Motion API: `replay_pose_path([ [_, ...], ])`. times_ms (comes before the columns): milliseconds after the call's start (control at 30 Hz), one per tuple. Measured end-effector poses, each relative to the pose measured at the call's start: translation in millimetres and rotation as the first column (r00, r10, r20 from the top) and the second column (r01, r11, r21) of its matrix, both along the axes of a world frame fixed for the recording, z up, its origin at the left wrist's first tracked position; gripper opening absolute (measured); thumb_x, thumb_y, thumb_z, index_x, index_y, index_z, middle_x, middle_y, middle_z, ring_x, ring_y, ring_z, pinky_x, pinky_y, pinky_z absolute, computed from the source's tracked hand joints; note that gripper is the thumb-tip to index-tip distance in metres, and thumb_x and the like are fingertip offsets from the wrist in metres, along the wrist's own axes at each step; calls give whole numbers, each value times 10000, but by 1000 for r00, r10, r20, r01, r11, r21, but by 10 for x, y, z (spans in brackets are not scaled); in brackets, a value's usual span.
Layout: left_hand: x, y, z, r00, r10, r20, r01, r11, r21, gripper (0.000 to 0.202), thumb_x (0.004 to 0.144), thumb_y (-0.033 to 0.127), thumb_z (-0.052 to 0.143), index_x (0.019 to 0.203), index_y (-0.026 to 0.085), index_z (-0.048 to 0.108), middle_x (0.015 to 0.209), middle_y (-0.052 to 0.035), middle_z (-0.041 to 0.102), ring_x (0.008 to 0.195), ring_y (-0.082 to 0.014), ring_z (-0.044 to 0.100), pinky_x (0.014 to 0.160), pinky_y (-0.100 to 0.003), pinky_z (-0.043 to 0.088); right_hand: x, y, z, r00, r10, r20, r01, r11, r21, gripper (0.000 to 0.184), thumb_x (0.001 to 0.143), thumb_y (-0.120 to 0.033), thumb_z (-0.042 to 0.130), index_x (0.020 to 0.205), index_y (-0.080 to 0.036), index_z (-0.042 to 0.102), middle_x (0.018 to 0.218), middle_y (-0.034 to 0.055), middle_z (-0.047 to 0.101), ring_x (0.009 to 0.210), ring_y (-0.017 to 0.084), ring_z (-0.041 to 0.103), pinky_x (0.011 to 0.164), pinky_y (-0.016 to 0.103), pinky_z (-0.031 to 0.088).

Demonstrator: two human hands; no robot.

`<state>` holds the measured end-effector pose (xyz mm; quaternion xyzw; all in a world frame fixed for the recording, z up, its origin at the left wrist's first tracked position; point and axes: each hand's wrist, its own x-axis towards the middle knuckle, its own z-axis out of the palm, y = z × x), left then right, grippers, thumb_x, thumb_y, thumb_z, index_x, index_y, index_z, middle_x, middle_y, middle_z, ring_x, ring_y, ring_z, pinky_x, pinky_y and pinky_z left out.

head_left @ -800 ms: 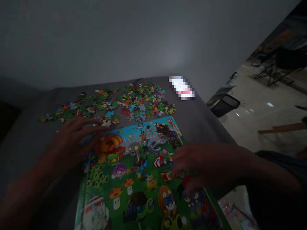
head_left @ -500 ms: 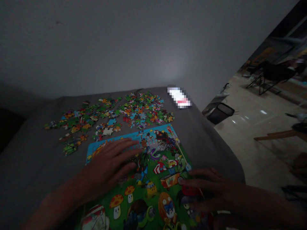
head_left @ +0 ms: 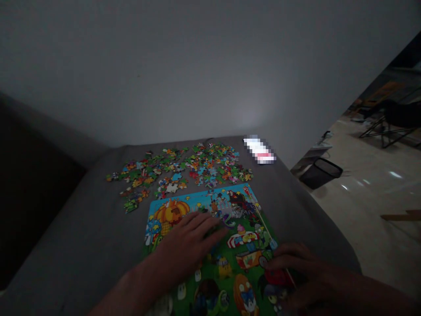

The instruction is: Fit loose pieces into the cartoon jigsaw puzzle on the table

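Now has drawn the left hand [head_left: 187,239] back, spread, over the glossy green-and-blue cartoon board [head_left: 226,267], away from the knobbed multicoloured puzzle pieces [head_left: 210,169] beyond it; splays the right hand [head_left: 302,264] at the board's edge, seemingly gripping no piece.

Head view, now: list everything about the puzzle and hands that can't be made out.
In the head view:
- Printed board: near edge cut off by the frame's bottom.
- Artwork beneath the left hand: hidden by that hand.
- Board's right edge beside the right hand: partly covered by it.
- Loose puzzle pieces: individual prints too small and dim.
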<state>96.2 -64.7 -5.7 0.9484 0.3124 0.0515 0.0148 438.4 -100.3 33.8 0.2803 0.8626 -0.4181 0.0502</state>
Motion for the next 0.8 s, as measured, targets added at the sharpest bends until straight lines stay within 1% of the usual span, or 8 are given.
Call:
replay_pose_path([
  [133, -140, 88, -40, 996, 88, -23, -89, 995, -53, 478, 1003, 244, 585, 1472, 269, 493, 1598, -69, 468, 1454, -332, 472, 1152, -545, 459, -59, -14, -29, 996, 6, 88, -6, 1000, 4, 207, 984, -467, 602, 1097, -393, 759, 1463, -8, 559, 1446, 271, 403, 1138, 462, 450],
  [300, -153, 73, -15, 995, 76, 70, -64, 985, -159, 374, 994, 174, 589, 1348, 292, 618, 1467, -16, 618, 1392, -262, 551, 1139, -464, 485, -214, 52, -183, 991, -133, -11, 133, 981, 139, 176, 1011, -353, 580, 1132, -358, 709, 1355, 19, 613, 1346, 245, 493, 1097, 448, 486],
  [367, -164, 71, 38, 991, 81, 107, -59, 979, -193, 337, 981, 163, 609, 1283, 301, 658, 1379, -4, 678, 1285, -234, 630, 1087, -422, 520, -268, 138, -226, 985, -164, -59, 173, 955, 240, 246, 1007, -328, 589, 1235, -344, 679, 1350, 47, 620, 1325, 254, 508, 1099, 469, 477],
  [433, -204, 92, 85, 987, 105, 119, -76, 971, -225, 318, 974, 204, 636, 1274, 306, 664, 1343, -10, 694, 1215, -225, 661, 1051, -408, 536, -294, 234, -227, 990, -130, -53, 140, 949, 282, 373, 985, -351, 631, 1358, -343, 630, 1385, 71, 606, 1333, 266, 507, 1109, 478, 465],
  [533, -310, 149, 96, 980, 172, 96, -147, 963, -225, 388, 947, 289, 692, 1331, 310, 637, 1445, -49, 626, 1335, -289, 588, 1117, -496, 484, -262, 348, -207, 1000, -21, 2, 19, 965, 263, 479, 966, -386, 663, 1437, -413, 579, 1477, 57, 541, 1394, 276, 462, 1138, 493, 439],
  [600, -376, 182, 69, 979, 187, 77, -165, 960, -228, 398, 945, 295, 694, 1338, 311, 634, 1500, -62, 581, 1390, -311, 541, 1147, -531, 449, -209, 393, -223, 1000, -3, 9, 1, 971, 239, 378, 977, -373, 645, 1349, -444, 652, 1485, 34, 527, 1410, 275, 448, 1147, 501, 428],
  [733, -398, 196, 42, 979, 167, 114, -124, 942, -311, 144, 978, 221, 629, 1095, 254, 705, 1389, -35, 651, 1260, -247, 624, 1069, -430, 495, -156, 433, -247, 997, -68, -31, 72, 980, 188, 170, 968, -367, 646, 1071, -352, 780, 1412, 45, 560, 1395, 278, 463, 1143, 494, 435],
  [800, -375, 185, 63, 973, 196, 120, -142, 925, -353, 87, 958, 176, 642, 1007, 229, 691, 1282, -30, 676, 1173, -230, 639, 1002, -386, 506, -192, 443, -197, 999, -48, -8, 49, 987, 151, 237, 958, -382, 662, 1180, -370, 747, 1422, 52, 550, 1401, 274, 452, 1147, 495, 430],
])
